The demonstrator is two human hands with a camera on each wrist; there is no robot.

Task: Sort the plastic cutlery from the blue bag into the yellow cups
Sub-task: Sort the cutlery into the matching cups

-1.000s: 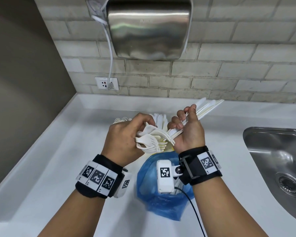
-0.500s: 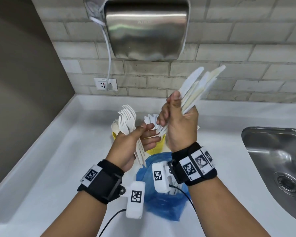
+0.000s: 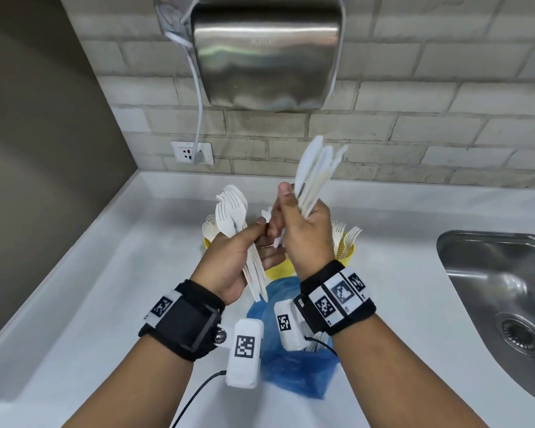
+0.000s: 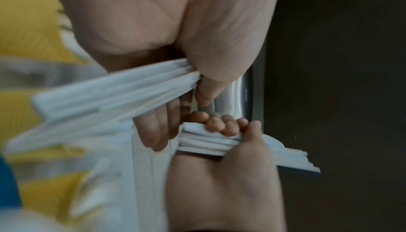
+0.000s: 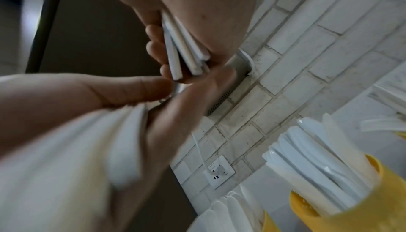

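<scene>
My left hand point(image 3: 244, 251) grips a bundle of white plastic forks point(image 3: 232, 208), tines up, handles hanging below the palm. My right hand point(image 3: 303, 223) grips a bundle of white knives point(image 3: 315, 168) that point up and away. Both hands are raised close together, knuckles almost touching. Behind them stand yellow cups: one with spoons point(image 3: 209, 230) on the left, a middle cup point(image 3: 275, 270) mostly hidden, and one with forks point(image 3: 346, 245) on the right. The right wrist view shows knives in the middle cup point(image 5: 351, 206). The blue bag point(image 3: 294, 366) lies under my wrists.
White counter point(image 3: 105, 304) runs between a dark side wall point(image 3: 44, 149) on the left and a steel sink point(image 3: 507, 288) on the right. A steel hand dryer point(image 3: 266, 50) hangs on the brick wall above, its cord plugged into a socket point(image 3: 192, 152).
One second ago both hands held one mixed bundle low over the bag. They have split it and risen: forks went to the left hand, and the knives now stand more upright in the right.
</scene>
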